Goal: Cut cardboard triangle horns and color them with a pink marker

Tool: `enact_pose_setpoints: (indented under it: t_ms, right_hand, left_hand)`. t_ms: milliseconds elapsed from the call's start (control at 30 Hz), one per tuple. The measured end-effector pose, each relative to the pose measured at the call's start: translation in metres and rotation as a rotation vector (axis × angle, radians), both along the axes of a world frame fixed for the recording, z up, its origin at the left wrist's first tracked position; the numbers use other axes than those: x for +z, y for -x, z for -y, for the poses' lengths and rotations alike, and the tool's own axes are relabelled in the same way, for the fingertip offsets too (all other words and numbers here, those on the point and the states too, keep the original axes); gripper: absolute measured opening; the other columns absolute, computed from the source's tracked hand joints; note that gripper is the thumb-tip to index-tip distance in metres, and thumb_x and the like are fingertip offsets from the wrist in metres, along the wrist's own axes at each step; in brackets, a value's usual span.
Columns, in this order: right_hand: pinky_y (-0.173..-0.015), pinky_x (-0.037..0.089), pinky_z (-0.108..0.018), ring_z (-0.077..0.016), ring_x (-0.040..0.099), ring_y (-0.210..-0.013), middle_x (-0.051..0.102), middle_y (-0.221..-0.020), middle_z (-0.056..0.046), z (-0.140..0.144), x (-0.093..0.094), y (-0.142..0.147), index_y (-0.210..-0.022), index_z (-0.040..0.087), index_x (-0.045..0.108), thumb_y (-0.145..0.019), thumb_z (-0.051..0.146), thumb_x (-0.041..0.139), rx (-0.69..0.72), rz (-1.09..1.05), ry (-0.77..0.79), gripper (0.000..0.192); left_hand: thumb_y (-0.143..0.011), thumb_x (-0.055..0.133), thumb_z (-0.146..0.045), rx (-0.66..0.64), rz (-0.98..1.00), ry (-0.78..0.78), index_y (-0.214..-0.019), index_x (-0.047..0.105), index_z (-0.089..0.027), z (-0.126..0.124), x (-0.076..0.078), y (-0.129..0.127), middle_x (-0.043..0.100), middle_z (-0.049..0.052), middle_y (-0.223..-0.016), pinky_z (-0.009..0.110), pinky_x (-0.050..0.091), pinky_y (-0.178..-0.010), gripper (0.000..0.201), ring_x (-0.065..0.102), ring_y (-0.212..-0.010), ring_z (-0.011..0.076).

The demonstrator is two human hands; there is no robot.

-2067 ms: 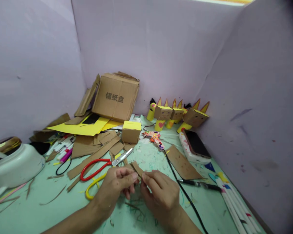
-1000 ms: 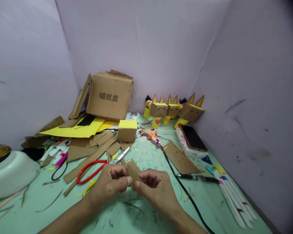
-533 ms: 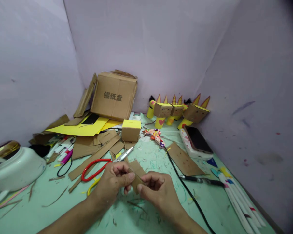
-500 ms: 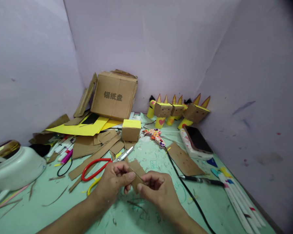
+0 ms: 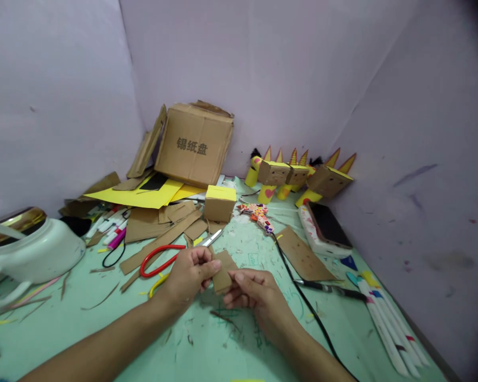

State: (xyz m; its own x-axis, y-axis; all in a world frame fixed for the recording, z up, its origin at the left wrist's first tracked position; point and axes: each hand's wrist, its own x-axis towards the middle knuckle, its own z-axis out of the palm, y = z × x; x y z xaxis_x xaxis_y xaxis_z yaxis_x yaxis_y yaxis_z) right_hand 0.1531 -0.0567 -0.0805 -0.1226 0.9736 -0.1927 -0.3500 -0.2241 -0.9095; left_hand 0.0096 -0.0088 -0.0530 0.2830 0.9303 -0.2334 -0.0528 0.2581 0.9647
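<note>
Between my hands is a small piece of cardboard (image 5: 223, 275), brown and roughly rectangular, held just above the table. My left hand (image 5: 191, 273) pinches its left edge between thumb and fingers. On the opposite edge, the thumb and fingertips of my right hand (image 5: 255, 289) are closed on it. Red-handled scissors (image 5: 163, 260) lie beyond my left hand, their blades pointing away to the right. A small cardboard box with a yellow top (image 5: 220, 203) stands farther back, and a patterned glue gun (image 5: 258, 215) rests to its right.
Cardboard scraps (image 5: 147, 225) and yellow sheets (image 5: 143, 193) pile up at left, before a large carton (image 5: 195, 146). A white pot (image 5: 43, 249) stands far left. Cardboard animal figures (image 5: 274, 175), a phone (image 5: 329, 225) and markers (image 5: 390, 323) occupy the right. A black cord (image 5: 302, 294) crosses the table.
The cardboard piece has turned so its flat face shows more fully. My right fingers have shifted their hold along its right edge. The whole view has swung slightly left.
</note>
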Motion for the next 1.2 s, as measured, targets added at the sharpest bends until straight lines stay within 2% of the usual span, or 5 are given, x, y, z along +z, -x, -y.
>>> enact_pose_setpoints:
  t_ms: [100, 233, 433, 733, 1200]
  right_hand:
    - [-0.056, 0.050, -0.027, -0.0127, 0.060, -0.052, 0.068, -0.061, -0.006, -0.0012, -0.0016, -0.0011, -0.082, 0.013, 0.074, -0.066, 0.043, 0.070, 0.022, -0.006, -0.008, 0.034]
    - [-0.058, 0.048, -0.024, -0.0111, 0.058, -0.055, 0.067, -0.062, -0.002, -0.0010, 0.0002, 0.0002, -0.088, 0.018, 0.074, -0.063, 0.035, 0.075, 0.077, 0.095, -0.119, 0.031]
    - [-0.058, 0.048, -0.025, -0.0112, 0.058, -0.055, 0.068, -0.064, -0.002, 0.0014, 0.0017, 0.0012, -0.091, 0.018, 0.074, -0.068, 0.034, 0.071, 0.053, 0.156, -0.162, 0.028]
    - [-0.050, 0.050, -0.025, -0.0125, 0.062, -0.047, 0.067, -0.055, -0.002, 0.0014, -0.0023, 0.0025, -0.072, 0.014, 0.072, -0.058, 0.038, 0.077, -0.062, 0.116, -0.044, 0.028]
    - [-0.049, 0.048, -0.026, -0.0131, 0.059, -0.044, 0.066, -0.052, -0.003, 0.0026, 0.0056, 0.0040, -0.067, 0.011, 0.067, -0.056, 0.038, 0.077, -0.065, 0.169, -0.025, 0.030]
  left_hand:
    - [-0.052, 0.068, -0.034, 0.005, 0.007, 0.013, -0.054, 0.041, -0.018, -0.0014, -0.0008, 0.0007, 0.042, -0.008, -0.034, 0.015, 0.022, -0.032, 0.031, 0.034, -0.032, 0.0041]
    - [-0.052, 0.067, -0.034, 0.003, 0.028, 0.014, -0.055, 0.041, -0.018, -0.0012, -0.0005, 0.0013, 0.043, -0.008, -0.035, 0.015, 0.023, -0.033, 0.031, 0.034, -0.033, 0.0039]
    - [-0.054, 0.068, -0.035, -0.008, 0.037, -0.002, -0.054, 0.039, -0.018, 0.0009, 0.0006, 0.0023, 0.043, -0.008, -0.036, 0.015, 0.022, -0.033, 0.033, 0.033, -0.033, 0.0038]
    - [-0.053, 0.066, -0.034, -0.032, -0.020, -0.022, -0.051, 0.040, -0.018, 0.0031, 0.0029, 0.0008, 0.042, -0.008, -0.035, 0.016, 0.023, -0.033, 0.030, 0.033, -0.032, 0.0040]
    - [-0.054, 0.066, -0.029, -0.086, -0.008, -0.089, -0.049, 0.041, -0.018, 0.0018, 0.0058, 0.0028, 0.040, -0.009, -0.036, 0.017, 0.025, -0.035, 0.028, 0.033, -0.034, 0.0044]
